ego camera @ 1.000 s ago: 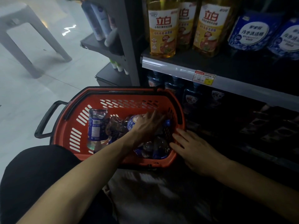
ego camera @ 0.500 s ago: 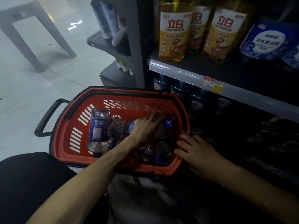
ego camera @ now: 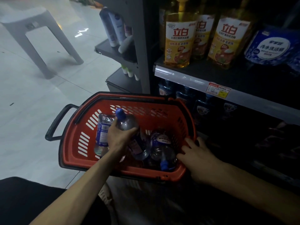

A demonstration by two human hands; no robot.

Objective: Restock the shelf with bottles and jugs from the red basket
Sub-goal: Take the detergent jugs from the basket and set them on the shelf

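Dim, grainy — shelf (ego camera: 243, 88) murky, floor (ego camera: 32, 95) glaring.

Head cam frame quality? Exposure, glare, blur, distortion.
Head view: floor washed out, glare streak on it; lower shelf underexposed, its bottles barely legible; wide lens leans the shelf upright; smear at bottom centre; bottle in the left hand and red basket reasonably sharp.
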